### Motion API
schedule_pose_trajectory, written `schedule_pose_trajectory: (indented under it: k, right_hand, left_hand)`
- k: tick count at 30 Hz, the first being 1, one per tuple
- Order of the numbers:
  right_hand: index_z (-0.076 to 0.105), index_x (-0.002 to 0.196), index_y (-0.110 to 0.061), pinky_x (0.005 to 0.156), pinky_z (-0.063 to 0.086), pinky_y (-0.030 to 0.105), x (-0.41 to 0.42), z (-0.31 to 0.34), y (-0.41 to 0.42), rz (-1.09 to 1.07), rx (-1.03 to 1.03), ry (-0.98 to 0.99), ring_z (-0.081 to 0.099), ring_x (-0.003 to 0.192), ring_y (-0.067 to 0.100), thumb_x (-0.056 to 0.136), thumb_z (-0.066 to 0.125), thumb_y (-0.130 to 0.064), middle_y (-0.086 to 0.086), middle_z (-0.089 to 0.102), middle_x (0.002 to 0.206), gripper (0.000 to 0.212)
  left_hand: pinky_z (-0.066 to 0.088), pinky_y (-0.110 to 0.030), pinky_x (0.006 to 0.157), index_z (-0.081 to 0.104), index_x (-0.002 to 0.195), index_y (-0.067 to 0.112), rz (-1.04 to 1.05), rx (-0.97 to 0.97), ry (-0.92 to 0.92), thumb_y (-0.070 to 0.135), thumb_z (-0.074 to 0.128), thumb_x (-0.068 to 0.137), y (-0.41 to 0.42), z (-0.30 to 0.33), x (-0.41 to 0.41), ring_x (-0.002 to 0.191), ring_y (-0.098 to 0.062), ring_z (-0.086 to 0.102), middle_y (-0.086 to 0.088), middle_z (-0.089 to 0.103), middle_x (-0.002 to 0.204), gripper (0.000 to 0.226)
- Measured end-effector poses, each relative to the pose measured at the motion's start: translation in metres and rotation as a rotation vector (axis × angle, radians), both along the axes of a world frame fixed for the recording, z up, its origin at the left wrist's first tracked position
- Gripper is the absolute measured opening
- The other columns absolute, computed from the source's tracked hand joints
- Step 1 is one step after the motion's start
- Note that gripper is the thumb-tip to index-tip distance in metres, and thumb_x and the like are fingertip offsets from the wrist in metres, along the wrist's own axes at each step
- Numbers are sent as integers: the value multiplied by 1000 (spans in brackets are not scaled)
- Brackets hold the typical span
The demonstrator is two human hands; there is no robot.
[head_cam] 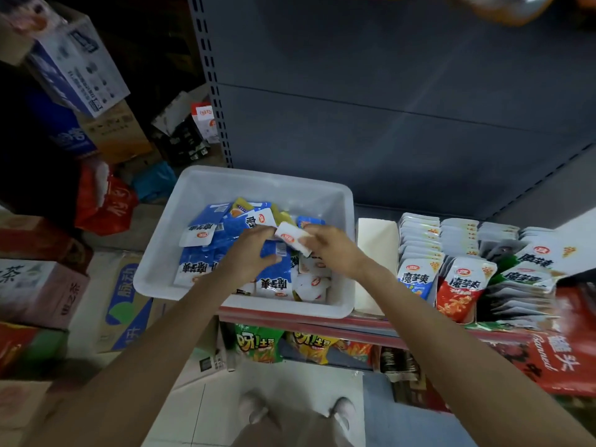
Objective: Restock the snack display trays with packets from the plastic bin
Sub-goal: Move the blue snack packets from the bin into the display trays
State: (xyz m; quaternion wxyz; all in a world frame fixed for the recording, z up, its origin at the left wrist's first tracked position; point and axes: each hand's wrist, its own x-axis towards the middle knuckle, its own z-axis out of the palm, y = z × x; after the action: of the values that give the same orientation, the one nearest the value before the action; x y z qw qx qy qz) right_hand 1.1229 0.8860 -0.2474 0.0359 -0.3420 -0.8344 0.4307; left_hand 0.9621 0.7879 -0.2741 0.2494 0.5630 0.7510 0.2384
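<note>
A white plastic bin [180,221] stands on the shelf edge, filled with several blue and white snack packets [196,269]. Both my hands are over the bin. My right hand [332,250] pinches a small stack of white packets [292,241] lifted above the pile. My left hand [248,256] hovers beside it with fingers curved, its fingertips touching the near end of that stack. To the right stand the display trays [419,250], with rows of upright blue, red and green packets. An empty white tray slot [377,243] lies between the bin and the filled rows.
The grey shelf back panel [387,108] rises behind the bin. A lower shelf holds green and yellow chip bags [258,345]. Cardboard cartons [38,291] and a red bag [103,201] crowd the floor on the left. My shoes [254,411] stand on the pale tiles below.
</note>
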Motion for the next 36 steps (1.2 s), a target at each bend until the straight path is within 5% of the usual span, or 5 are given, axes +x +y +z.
schedule_pose_trajectory:
  k: [3,10,17,29,36]
  right_hand:
    - [59,83,-25,81,53,43,21,11,9,-160,-128,251,60,82,19,98,50,-19,-2,62,82,19]
    - [52,84,-14,60,57,24,77,44,29,-410,-205,489,65,70,0,88,61,0,-1,63,78,17]
    - [50,83,-24,66,57,42,142,62,54,-583,13,481,64,72,12,87,61,4,-4,62,76,30]
    - [48,111,-9,74,53,51,194,69,84,-667,327,424,62,81,33,93,53,-9,17,64,86,19]
    - [46,103,-9,55,42,10,190,58,88,-546,345,331,59,74,14,94,52,-8,1,62,88,11]
  left_hand:
    - [34,-25,76,59,108,-5,15,109,-69,16,63,89,11,17,14,100,-20,52,-14,60,109,28]
    - [50,-34,74,58,90,1,-31,157,-257,17,59,92,47,47,68,80,-24,64,-12,65,83,16]
    - [47,-20,70,61,107,5,-19,196,-363,19,66,87,85,53,136,87,-21,64,-9,66,99,25]
    - [29,-31,108,46,136,13,-223,13,88,28,68,85,102,22,181,132,-20,33,-5,39,140,58]
    - [33,-31,103,58,118,14,-185,91,48,19,68,85,97,21,181,124,-18,39,-2,48,129,35]
